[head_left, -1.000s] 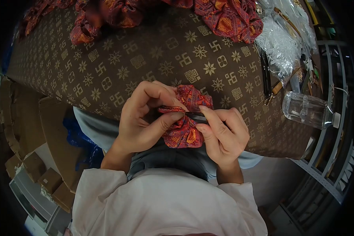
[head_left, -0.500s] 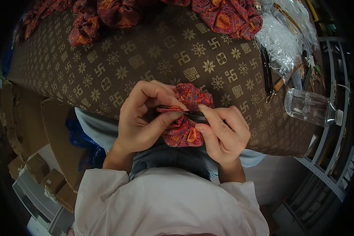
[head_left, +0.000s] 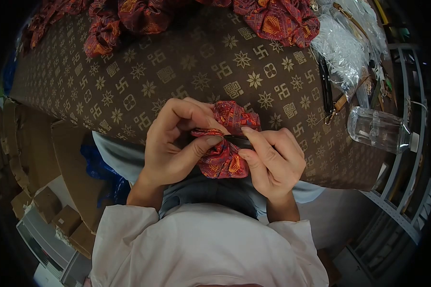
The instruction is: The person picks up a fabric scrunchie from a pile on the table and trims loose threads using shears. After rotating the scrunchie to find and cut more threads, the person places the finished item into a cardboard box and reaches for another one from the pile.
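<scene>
A red patterned fabric scrunchie (head_left: 229,162) is held over my lap, at the near edge of the table. My left hand (head_left: 179,138) pinches a gathered fold of it between thumb and index finger. Between the thumb and fingers of my right hand (head_left: 275,160) is a pair of dark, slim tweezers (head_left: 239,140), seen only in part. Their tips reach the fold beside my left thumb; whether they grip the cloth is hidden.
Several more red patterned scrunchies (head_left: 280,21) lie along the far side of the brown patterned tablecloth (head_left: 196,67). At the right are clear plastic bags (head_left: 342,52), straps with metal clasps, and a clear bottle (head_left: 376,129) on its side. Cardboard boxes (head_left: 74,167) stand at the left.
The tweezers have turned slightly in my right hand, and their prongs look closer together. Both hands and the scrunchie stay almost in place.
</scene>
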`<state>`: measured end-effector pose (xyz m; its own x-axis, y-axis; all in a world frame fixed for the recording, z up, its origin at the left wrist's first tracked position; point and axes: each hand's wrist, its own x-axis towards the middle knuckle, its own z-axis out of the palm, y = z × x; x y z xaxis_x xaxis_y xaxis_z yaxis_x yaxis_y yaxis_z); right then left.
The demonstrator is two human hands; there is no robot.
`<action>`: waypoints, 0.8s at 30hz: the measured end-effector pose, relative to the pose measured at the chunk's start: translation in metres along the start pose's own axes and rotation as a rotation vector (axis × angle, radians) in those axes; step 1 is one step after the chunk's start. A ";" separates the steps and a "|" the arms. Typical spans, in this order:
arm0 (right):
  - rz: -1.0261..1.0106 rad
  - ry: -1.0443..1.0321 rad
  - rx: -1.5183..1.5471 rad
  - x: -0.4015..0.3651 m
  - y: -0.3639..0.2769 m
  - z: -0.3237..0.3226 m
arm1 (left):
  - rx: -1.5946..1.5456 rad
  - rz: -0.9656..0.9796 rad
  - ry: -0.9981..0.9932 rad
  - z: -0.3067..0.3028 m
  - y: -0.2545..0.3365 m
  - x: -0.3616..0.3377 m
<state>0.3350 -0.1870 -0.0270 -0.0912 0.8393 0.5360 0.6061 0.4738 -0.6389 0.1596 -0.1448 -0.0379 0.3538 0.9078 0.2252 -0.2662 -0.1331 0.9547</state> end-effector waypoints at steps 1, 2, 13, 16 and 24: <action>0.000 0.001 0.000 0.000 0.000 0.000 | 0.000 0.000 -0.001 0.000 0.000 0.000; 0.004 -0.003 -0.002 0.000 0.000 0.000 | -0.002 0.000 -0.002 0.000 0.000 0.000; 0.344 0.168 0.347 0.004 -0.010 -0.003 | 0.015 -0.010 -0.010 0.001 0.003 0.001; 0.442 0.057 0.500 0.006 -0.019 0.003 | 0.059 0.066 -0.070 0.002 0.002 0.001; 0.875 0.069 1.068 0.013 -0.031 -0.002 | -0.140 -0.021 -0.003 0.009 0.012 -0.006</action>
<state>0.3166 -0.1910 0.0004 0.0591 0.9667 -0.2488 -0.4513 -0.1965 -0.8705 0.1624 -0.1549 -0.0263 0.3637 0.9085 0.2060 -0.3809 -0.0568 0.9229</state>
